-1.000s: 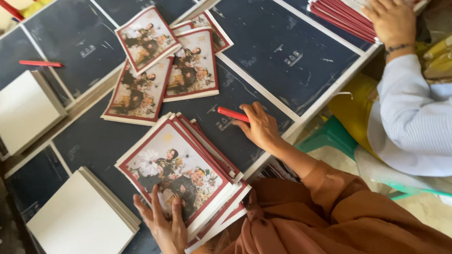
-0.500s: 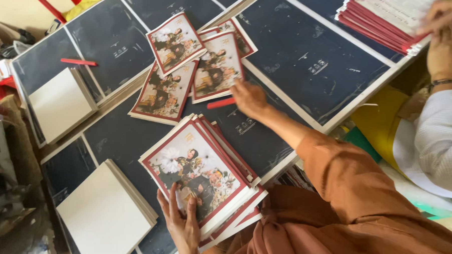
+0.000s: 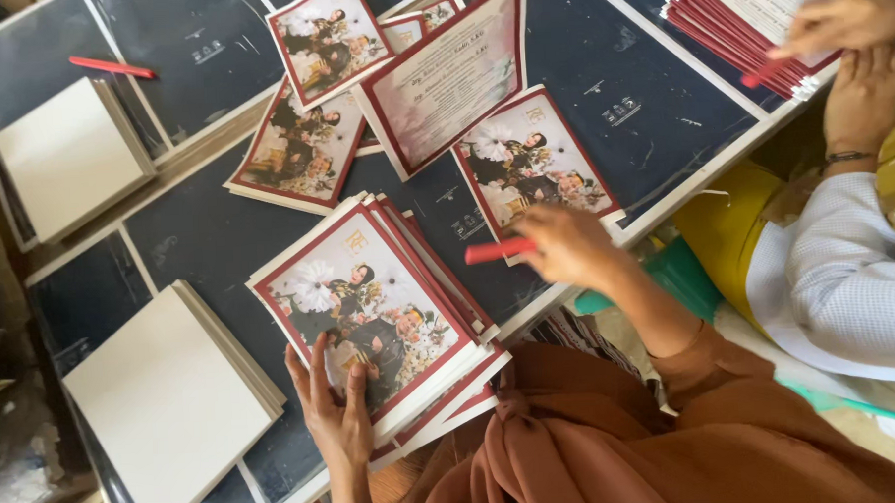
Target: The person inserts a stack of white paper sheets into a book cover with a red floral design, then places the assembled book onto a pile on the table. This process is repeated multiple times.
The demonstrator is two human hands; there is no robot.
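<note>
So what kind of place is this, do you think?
Probably a small print or card-finishing workshop: a dark worktable holds fanned stacks of photo cards and blank white sheets, and a second person's hands sort another red-edged pile.

Red pen [image 3: 499, 251]; red-bordered floral cards [image 3: 366, 319]; white sheets [image 3: 170, 400]

no packages, labels, signs, screens

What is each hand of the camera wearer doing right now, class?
Left hand: open, fingers spread flat on the card stack.
Right hand: closed, holding a red pen.
</note>
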